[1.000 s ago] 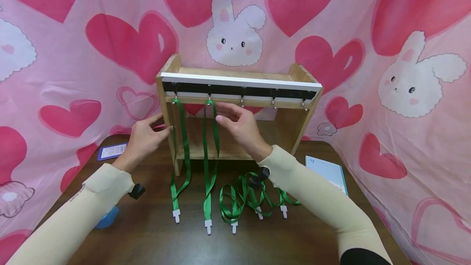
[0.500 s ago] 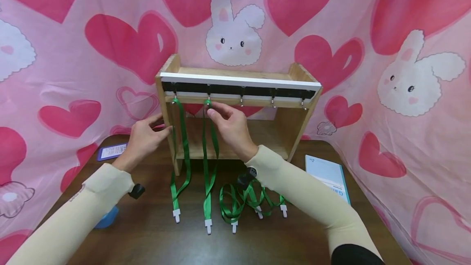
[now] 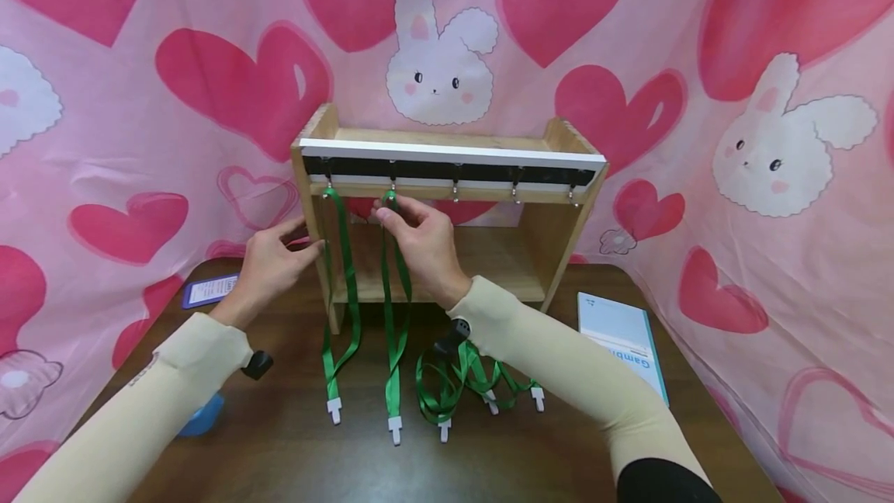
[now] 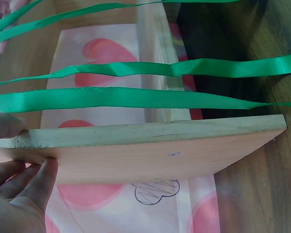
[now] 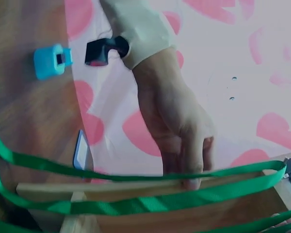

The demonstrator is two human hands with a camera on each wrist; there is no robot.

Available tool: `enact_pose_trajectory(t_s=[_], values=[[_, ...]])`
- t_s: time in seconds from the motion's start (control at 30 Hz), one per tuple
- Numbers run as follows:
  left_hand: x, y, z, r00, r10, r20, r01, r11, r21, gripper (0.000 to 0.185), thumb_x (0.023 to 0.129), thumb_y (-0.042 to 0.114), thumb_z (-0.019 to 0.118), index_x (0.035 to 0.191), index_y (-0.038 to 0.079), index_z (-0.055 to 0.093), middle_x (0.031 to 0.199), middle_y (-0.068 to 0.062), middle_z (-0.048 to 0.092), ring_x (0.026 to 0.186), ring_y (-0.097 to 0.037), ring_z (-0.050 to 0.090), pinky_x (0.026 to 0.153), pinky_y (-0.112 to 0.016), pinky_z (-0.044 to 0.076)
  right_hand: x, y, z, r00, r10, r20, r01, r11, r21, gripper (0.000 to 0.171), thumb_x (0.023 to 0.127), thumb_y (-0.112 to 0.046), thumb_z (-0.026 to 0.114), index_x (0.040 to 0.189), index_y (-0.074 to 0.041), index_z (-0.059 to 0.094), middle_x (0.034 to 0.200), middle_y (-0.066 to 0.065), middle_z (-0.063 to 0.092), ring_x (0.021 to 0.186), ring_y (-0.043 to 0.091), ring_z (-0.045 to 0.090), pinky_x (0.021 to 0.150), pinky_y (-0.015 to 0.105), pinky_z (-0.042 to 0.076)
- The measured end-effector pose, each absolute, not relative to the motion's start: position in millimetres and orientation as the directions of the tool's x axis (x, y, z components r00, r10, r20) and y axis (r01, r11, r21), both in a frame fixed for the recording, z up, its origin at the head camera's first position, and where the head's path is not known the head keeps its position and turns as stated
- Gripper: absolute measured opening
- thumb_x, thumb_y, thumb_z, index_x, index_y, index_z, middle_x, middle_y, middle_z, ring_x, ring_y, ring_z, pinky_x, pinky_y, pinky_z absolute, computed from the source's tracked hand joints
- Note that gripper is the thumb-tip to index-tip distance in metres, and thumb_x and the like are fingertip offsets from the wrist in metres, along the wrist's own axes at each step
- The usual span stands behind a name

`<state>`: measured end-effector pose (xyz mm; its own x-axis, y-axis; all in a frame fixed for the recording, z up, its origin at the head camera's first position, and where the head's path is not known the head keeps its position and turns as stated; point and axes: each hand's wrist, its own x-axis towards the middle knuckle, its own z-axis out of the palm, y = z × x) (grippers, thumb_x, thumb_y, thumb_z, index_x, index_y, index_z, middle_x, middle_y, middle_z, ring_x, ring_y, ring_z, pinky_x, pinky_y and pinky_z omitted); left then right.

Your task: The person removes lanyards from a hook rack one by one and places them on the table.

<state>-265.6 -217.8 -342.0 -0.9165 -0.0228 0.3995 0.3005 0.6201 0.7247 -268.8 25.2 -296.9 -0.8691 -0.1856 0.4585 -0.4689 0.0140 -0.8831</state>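
A wooden shelf (image 3: 559, 239) bears a black-and-white strip (image 3: 482, 173) with several metal hooks. From its first hook hangs a green lanyard (image 3: 349, 270); a second green lanyard (image 3: 393, 379) hangs from the hook beside it. Both end in white clips, low over the tabletop. My left hand (image 3: 272, 262) grips the shelf's left side panel (image 4: 145, 155), thumb on one face and fingers on the other. My right hand (image 3: 427, 243) pinches the second lanyard just below its hook, thumb in front. Only its fingertips show at the right wrist view's lower right corner.
More green lanyards (image 3: 441, 390) lie loosely coiled in front of the shelf, partly behind my right wrist. A white-and-blue booklet (image 3: 621, 340) lies at right, a blue-framed card (image 3: 209, 290) at left. A light-blue plastic object (image 5: 48, 62) sits near my left forearm.
My right hand has moved left, from beside the second lanyard to its upper straps, and now pinches it. The left hand stays on the side panel.
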Motion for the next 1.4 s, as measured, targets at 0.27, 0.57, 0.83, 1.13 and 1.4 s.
enact_pose_trajectory(t_s=[0.27,0.57,0.83,1.13,1.4], values=[[-267.2,-217.5,-341.2,-0.921,-0.033,0.388,0.288,0.611,0.737,0.06,0.095,0.025,0.071,0.148,0.006,0.052,0.14,-0.023,0.062,0.117,-0.04,0.068,0.089,-0.049,0.059,-269.5,15.4,-296.1,-0.889,-0.153,0.432,-0.429,-0.055,-0.902,0.028,0.095,-0.022,0.071,0.118,-0.006,0.074,0.113,0.007,0.078,0.104,0.023,0.075,0.097,0.029,0.06],[-264.3,-220.4,-342.8,-0.929,-0.033,0.368,0.274,0.607,0.746,0.061,0.095,0.024,0.07,0.15,0.008,0.05,0.142,-0.023,0.061,0.12,-0.041,0.067,0.09,-0.05,0.058,-271.8,8.2,-294.6,-0.908,-0.156,0.389,-0.371,-0.129,-0.919,0.031,0.096,-0.022,0.069,0.119,-0.001,0.072,0.116,0.015,0.077,0.103,0.02,0.077,0.094,0.029,0.061],[-264.6,-220.6,-343.0,-0.924,-0.027,0.382,0.291,0.598,0.747,0.06,0.095,0.024,0.071,0.149,0.007,0.051,0.14,-0.023,0.062,0.119,-0.041,0.068,0.089,-0.049,0.058,-275.7,7.8,-295.6,-0.917,-0.146,0.372,-0.355,-0.127,-0.926,0.03,0.1,-0.024,0.063,0.12,-0.005,0.074,0.115,0.011,0.078,0.104,0.019,0.076,0.096,0.031,0.06],[-264.1,-220.9,-341.7,-0.926,-0.028,0.377,0.286,0.598,0.749,0.059,0.095,0.024,0.071,0.149,0.007,0.051,0.139,-0.023,0.063,0.118,-0.04,0.068,0.089,-0.048,0.058,-275.8,10.3,-293.2,-0.92,-0.168,0.355,-0.335,-0.135,-0.933,0.029,0.099,-0.023,0.063,0.12,-0.005,0.074,0.116,0.011,0.077,0.105,0.019,0.076,0.094,0.03,0.061],[-264.4,-220.2,-341.4,-0.929,-0.027,0.368,0.28,0.6,0.75,0.06,0.095,0.023,0.071,0.149,0.007,0.05,0.14,-0.023,0.062,0.119,-0.041,0.067,0.089,-0.048,0.058,-272.4,14.3,-292.2,-0.925,-0.178,0.335,-0.316,-0.129,-0.94,0.03,0.1,-0.025,0.063,0.12,-0.005,0.074,0.114,0.009,0.078,0.104,0.019,0.077,0.092,0.032,0.062]])
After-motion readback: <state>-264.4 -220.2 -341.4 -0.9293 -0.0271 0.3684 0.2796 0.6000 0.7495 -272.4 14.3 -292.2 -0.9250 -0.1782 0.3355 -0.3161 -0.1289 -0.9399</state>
